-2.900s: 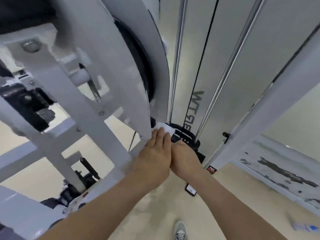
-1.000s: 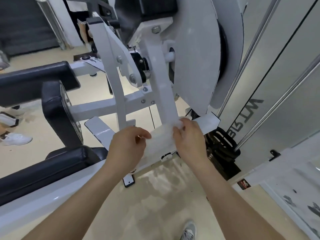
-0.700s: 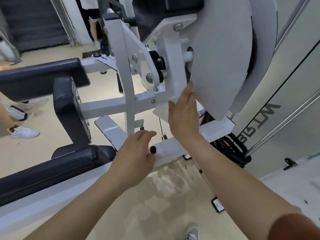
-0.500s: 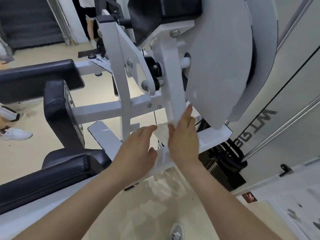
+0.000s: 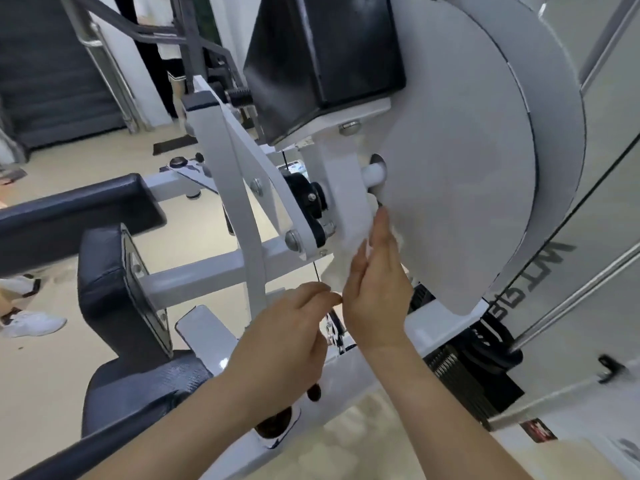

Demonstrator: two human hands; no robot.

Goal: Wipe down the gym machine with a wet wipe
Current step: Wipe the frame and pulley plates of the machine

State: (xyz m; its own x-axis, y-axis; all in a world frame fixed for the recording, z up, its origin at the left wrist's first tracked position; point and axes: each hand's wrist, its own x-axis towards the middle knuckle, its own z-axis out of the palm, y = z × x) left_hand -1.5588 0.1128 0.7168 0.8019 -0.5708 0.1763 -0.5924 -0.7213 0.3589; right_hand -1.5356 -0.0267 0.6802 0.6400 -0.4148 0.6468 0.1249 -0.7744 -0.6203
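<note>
Right hand on wipe against upright, left of disc; left hand beside it. Pad left; weight stack, apparently, right.

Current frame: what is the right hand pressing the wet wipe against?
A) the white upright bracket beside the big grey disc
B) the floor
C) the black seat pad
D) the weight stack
A: the right hand, fingers straight, holds the wet wipe flat against the white upright bracket next to the grey disc.
</note>
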